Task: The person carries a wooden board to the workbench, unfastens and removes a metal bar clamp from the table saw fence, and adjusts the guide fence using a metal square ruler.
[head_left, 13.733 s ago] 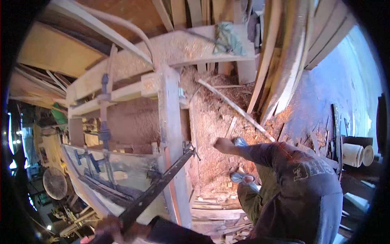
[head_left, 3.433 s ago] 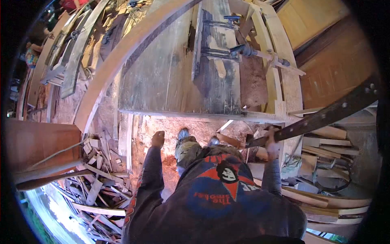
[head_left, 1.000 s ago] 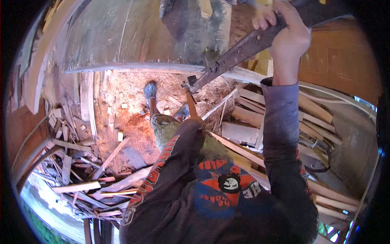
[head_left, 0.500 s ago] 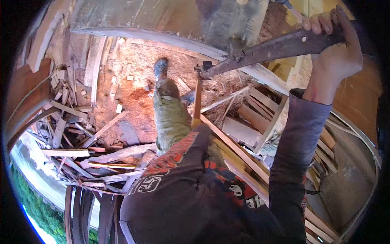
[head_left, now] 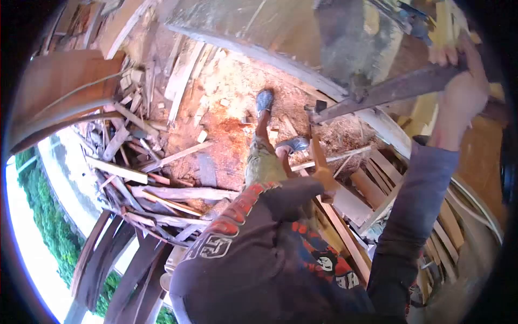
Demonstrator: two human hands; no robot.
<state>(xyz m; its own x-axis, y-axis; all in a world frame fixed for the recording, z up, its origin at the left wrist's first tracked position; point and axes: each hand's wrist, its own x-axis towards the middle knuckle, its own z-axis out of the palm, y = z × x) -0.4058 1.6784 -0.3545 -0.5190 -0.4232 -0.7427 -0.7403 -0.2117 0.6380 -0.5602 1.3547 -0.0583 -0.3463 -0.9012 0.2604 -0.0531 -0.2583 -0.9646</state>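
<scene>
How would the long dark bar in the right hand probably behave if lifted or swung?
The dark bar is probably stiff: it shows no sag along its visible length. Its broad section suggests noticeable weight. The right hand grips it well away from the end near the small black block, so that end might dip or swing.

Piled wood scraps (head_left: 183, 194), green foliage (head_left: 46, 208).

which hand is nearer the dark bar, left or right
Right. The right hand is wrapped around the dark bar itself, while the left hand is below the bar's lower end in the view, apart from it.
</scene>
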